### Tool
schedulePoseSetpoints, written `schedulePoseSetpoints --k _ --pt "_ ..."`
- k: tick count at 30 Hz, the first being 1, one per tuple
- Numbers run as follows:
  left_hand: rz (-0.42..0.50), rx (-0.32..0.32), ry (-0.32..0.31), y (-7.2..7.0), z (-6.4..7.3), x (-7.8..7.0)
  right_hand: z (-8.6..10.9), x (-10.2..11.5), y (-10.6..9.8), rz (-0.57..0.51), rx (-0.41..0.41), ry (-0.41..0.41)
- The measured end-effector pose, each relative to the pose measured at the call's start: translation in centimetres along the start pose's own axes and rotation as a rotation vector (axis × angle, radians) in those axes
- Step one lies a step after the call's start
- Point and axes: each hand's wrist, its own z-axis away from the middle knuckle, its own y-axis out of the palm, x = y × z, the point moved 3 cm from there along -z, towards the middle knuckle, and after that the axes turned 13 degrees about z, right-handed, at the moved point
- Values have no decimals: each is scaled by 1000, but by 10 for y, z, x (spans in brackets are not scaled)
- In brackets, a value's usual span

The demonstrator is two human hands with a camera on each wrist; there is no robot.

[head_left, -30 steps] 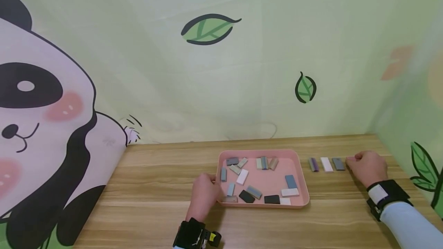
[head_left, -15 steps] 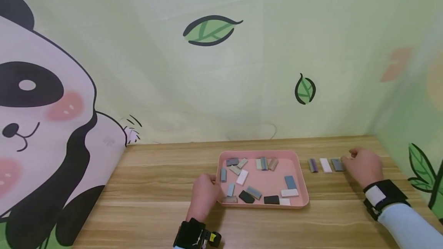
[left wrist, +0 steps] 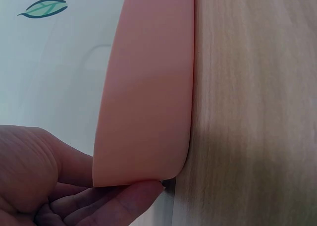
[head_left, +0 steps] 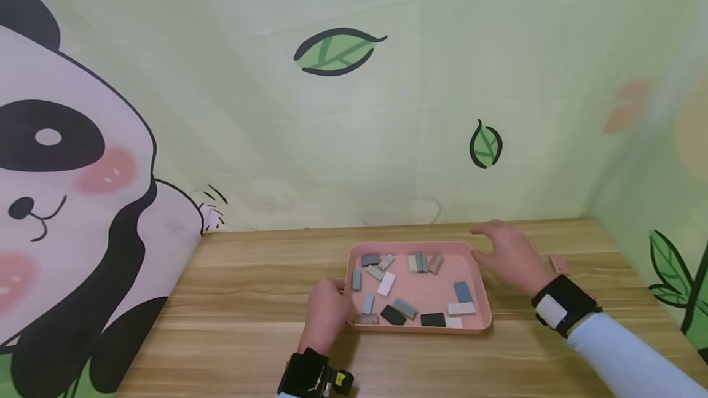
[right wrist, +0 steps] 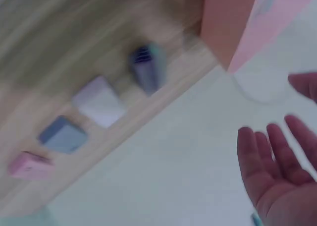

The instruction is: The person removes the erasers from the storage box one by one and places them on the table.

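My left hand (head_left: pixel 326 309) grips the left side of a shallow pink tray (head_left: pixel 426 289); in the left wrist view, thumb and fingers (left wrist: pixel 131 201) pinch the tray's end wall. Inside the tray lie several small flat blocks in blue, grey, beige, white and black. My right hand (head_left: pixel 511 257) hovers at the tray's far right corner, fingers spread and holding nothing. To the tray's right, the right wrist view shows a row with a purple block (right wrist: pixel 146 70), a white block (right wrist: pixel 100 101), a blue-grey block (right wrist: pixel 63 135) and a pink block (right wrist: pixel 30 165), somewhat blurred.
Everything stands on a wood-grain table (head_left: pixel 249 287). Its back edge meets a pale green backdrop (head_left: pixel 249 109) printed with leaves and a large panda (head_left: pixel 72 201) on the left. Another stretch of backdrop borders the table on the right.
My right hand has left the row's right end and moved left to the tray's far corner, its fingers opening. The pink block now lies uncovered. The left hand keeps its grip on the tray.
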Motion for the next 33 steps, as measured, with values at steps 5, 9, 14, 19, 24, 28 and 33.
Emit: schedulePoseSetpoints --k 5,9,14,19,24,28,33 --pt "24 4 -9 1 1 2 -8 23 13 24 133 -109" --pt "21 1 -2 1 2 2 -12 34 23 59 168 -206" --pt "26 2 -7 0 1 1 -18 44 34 49 164 -325" --pt "37 16 -27 0 0 -1 -23 50 45 34 223 -323" --pt "34 17 -13 -1 1 -3 -25 55 53 89 255 -306" --pt "48 28 -25 -2 3 -3 -25 56 57 162 243 -325" --pt "45 30 -32 -4 2 -1 -26 56 65 182 267 -300"
